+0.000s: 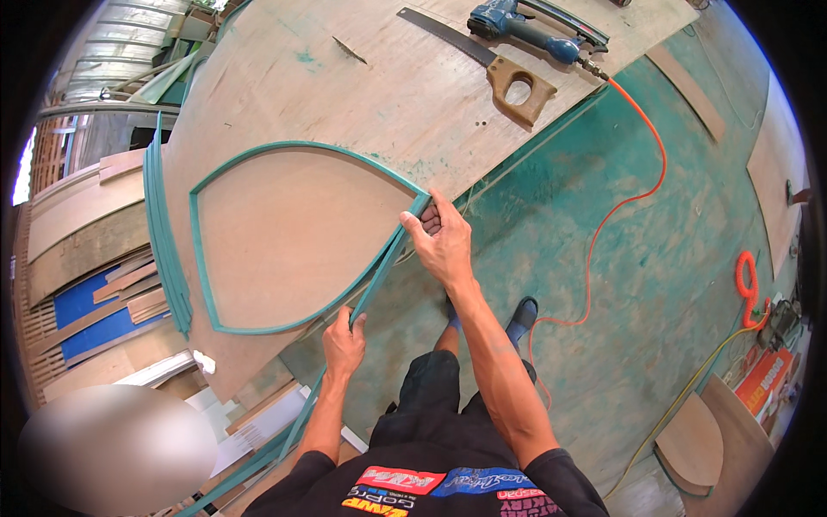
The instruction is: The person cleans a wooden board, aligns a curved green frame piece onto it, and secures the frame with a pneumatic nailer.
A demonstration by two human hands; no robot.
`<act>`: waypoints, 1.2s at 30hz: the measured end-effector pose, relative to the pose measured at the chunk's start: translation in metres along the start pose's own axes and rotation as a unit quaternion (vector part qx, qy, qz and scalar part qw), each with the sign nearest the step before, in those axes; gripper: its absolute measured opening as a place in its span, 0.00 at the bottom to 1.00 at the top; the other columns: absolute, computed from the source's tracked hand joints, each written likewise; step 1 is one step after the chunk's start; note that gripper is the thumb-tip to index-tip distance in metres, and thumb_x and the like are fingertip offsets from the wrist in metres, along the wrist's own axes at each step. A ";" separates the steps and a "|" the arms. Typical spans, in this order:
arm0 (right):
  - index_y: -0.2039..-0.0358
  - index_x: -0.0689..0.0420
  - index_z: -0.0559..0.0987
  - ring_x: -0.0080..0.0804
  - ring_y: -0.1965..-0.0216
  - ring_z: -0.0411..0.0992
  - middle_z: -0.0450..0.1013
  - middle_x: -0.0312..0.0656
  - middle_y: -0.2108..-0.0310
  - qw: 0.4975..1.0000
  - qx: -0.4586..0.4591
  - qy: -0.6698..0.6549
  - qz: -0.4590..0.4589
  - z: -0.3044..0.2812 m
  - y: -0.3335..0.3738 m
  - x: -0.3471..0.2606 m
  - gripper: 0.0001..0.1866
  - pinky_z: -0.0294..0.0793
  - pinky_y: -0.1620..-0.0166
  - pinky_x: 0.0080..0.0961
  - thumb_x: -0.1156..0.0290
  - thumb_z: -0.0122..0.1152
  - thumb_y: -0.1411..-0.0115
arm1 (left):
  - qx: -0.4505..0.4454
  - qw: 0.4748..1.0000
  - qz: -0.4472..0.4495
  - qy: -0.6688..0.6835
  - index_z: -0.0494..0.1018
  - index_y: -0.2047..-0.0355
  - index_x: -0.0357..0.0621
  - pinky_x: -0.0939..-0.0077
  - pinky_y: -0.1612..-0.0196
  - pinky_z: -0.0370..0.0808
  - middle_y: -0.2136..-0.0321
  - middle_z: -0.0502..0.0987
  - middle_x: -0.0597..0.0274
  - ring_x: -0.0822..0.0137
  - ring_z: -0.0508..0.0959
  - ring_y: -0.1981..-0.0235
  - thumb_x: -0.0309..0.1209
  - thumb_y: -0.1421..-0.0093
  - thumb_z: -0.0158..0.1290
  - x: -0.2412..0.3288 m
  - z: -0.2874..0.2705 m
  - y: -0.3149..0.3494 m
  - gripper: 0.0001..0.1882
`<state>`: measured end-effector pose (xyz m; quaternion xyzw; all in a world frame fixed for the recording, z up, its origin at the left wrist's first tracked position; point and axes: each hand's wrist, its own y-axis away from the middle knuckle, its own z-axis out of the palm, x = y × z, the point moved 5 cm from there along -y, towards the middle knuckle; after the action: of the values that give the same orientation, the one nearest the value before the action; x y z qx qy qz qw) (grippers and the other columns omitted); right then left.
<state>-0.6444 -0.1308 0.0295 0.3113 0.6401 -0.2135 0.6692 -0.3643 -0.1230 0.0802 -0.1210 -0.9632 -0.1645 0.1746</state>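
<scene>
A curved wooden panel (289,228) with a pointed corner and teal edging lies on the workbench in front of me. My right hand (446,248) pinches the end of a long, thin teal strip (373,286) against the panel's right corner, with thumb and fingers closed. Lower down, my left hand (344,347) is wrapped round the same strip, thumb on top, close to the panel's near edge. From there the strip trails past my left forearm toward the lower left.
On the wooden workbench (284,77) lie a handsaw (482,60) and a blue air nailer (534,30) with an orange hose (662,164) running across the floor. Several teal strips (164,233) stack at the bench's left side. Wood offcuts (95,224) stand beyond.
</scene>
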 end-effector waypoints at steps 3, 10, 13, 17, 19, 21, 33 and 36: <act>0.41 0.70 0.73 0.37 0.71 0.74 0.75 0.47 0.69 1.000 -0.004 0.027 -0.011 -0.001 0.000 -0.004 0.36 0.77 0.65 0.32 0.58 0.74 0.42 | 0.028 0.999 0.023 0.002 0.70 0.65 0.38 0.59 0.74 0.70 0.83 0.71 0.46 0.49 0.74 0.82 0.36 0.31 0.56 -0.002 0.001 0.002 0.13; 0.39 0.68 0.72 0.51 0.73 0.79 0.77 0.50 0.77 0.987 -0.066 0.122 0.079 -0.006 0.000 -0.013 0.39 0.78 0.67 0.43 0.49 0.68 0.39 | 0.190 0.969 0.142 -0.074 0.76 0.54 0.41 0.55 0.57 0.77 0.60 0.81 0.48 0.46 0.81 0.58 0.25 0.41 0.62 0.078 -0.027 -0.002 0.15; 0.38 0.66 0.72 0.55 0.71 0.81 0.79 0.54 0.77 0.983 -0.050 0.163 0.063 -0.012 -0.001 -0.017 0.41 0.79 0.65 0.47 0.46 0.66 0.40 | 0.205 0.933 0.289 -0.060 0.73 0.40 0.42 0.54 0.47 0.74 0.49 0.76 0.46 0.47 0.78 0.50 0.22 0.44 0.63 0.150 -0.017 -0.048 0.29; 0.37 0.64 0.72 0.58 0.67 0.82 0.80 0.59 0.73 0.980 -0.068 0.178 0.064 -0.010 -0.003 -0.011 0.40 0.80 0.63 0.49 0.48 0.66 0.41 | 0.104 0.943 0.316 0.006 0.72 0.38 0.42 0.55 0.54 0.77 0.49 0.74 0.47 0.47 0.79 0.55 0.20 0.45 0.61 0.176 0.007 -0.105 0.31; 0.37 0.63 0.72 0.58 0.66 0.82 0.80 0.59 0.73 0.982 -0.068 0.162 0.070 -0.012 -0.003 -0.011 0.40 0.80 0.62 0.49 0.48 0.66 0.42 | 0.065 0.948 0.312 0.018 0.73 0.39 0.42 0.58 0.58 0.78 0.52 0.75 0.49 0.49 0.79 0.59 0.19 0.44 0.59 0.178 0.013 -0.110 0.30; 0.37 0.60 0.73 0.57 0.65 0.82 0.81 0.58 0.72 0.983 -0.068 0.145 0.088 -0.015 -0.005 -0.011 0.39 0.80 0.61 0.48 0.49 0.67 0.44 | 0.060 0.942 0.330 -0.006 0.75 0.40 0.42 0.62 0.63 0.78 0.57 0.77 0.51 0.53 0.80 0.64 0.17 0.44 0.58 0.180 0.017 -0.112 0.29; 0.45 0.55 0.83 0.44 0.72 0.80 0.79 0.45 0.77 0.978 -0.168 0.118 0.043 -0.046 -0.030 -0.001 0.27 0.77 0.65 0.37 0.54 0.68 0.42 | 0.165 0.924 0.344 0.008 0.78 0.46 0.37 0.63 0.64 0.78 0.63 0.78 0.50 0.54 0.80 0.67 0.14 0.43 0.57 0.178 0.039 -0.110 0.23; 0.48 0.54 0.84 0.51 0.66 0.81 0.81 0.50 0.70 0.978 -0.170 0.102 -0.069 -0.055 -0.044 0.008 0.22 0.78 0.61 0.41 0.60 0.67 0.42 | 0.180 0.922 0.343 0.018 0.78 0.46 0.38 0.61 0.60 0.78 0.62 0.79 0.49 0.50 0.80 0.64 0.13 0.44 0.57 0.181 0.039 -0.109 0.23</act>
<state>-0.7140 -0.1236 0.0156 0.1680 0.7520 -0.1142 0.6271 -0.5719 -0.1770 0.0832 -0.4072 -0.8730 0.0790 0.2566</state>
